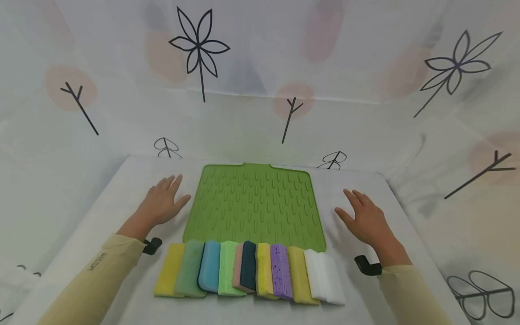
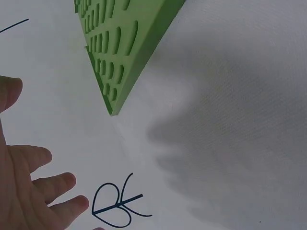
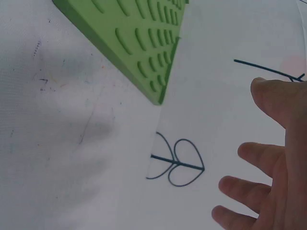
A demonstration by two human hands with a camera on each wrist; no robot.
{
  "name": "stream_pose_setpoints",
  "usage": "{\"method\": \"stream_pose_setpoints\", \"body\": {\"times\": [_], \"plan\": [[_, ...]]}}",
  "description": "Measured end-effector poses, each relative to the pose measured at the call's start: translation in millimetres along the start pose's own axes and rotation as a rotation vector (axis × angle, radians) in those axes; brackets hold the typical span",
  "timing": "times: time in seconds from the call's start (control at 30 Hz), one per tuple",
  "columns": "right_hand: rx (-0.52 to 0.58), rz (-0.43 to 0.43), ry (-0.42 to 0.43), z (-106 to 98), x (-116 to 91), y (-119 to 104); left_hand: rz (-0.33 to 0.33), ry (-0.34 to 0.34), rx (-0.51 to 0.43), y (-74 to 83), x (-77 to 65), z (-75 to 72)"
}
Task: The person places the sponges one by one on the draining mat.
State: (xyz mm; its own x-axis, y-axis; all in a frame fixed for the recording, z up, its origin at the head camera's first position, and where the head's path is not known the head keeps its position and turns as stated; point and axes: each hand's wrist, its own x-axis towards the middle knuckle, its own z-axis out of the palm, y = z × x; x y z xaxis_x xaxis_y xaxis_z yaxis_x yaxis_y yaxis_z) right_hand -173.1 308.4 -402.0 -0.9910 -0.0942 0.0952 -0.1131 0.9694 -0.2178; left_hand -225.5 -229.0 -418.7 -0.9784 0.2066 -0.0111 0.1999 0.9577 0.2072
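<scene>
A green ridged mat (image 1: 253, 203) lies flat in the middle of the white table. Along its near edge runs a row of several sponges: yellow (image 1: 168, 271), green, blue (image 1: 210, 266), light green, pink and dark blue (image 1: 248, 266), yellow, purple (image 1: 281, 271), yellow and white (image 1: 322, 275). My left hand (image 1: 162, 201) hovers left of the mat with fingers spread and nothing in it. On the other side, my right hand (image 1: 365, 219) is held likewise, thumb toward the mat, also holding nothing. Each wrist view shows spread fingers near a corner of the mat.
A white cloth backdrop (image 1: 243, 126) printed with dark flowers and twigs rises behind the table and at both sides. Black wrist mounts (image 1: 152, 246) stick out from both sleeves. White table surface (image 1: 243, 313) shows in front of the sponges.
</scene>
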Motion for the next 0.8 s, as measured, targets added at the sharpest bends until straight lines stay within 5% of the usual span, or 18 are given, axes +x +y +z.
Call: {"method": "stream_pose_setpoints", "body": {"times": [0.8], "plan": [[0.116, -0.018, -0.036, 10, -28, -6, -0.062, -0.106, -0.168, 5.6, 4.3, 20.5]]}}
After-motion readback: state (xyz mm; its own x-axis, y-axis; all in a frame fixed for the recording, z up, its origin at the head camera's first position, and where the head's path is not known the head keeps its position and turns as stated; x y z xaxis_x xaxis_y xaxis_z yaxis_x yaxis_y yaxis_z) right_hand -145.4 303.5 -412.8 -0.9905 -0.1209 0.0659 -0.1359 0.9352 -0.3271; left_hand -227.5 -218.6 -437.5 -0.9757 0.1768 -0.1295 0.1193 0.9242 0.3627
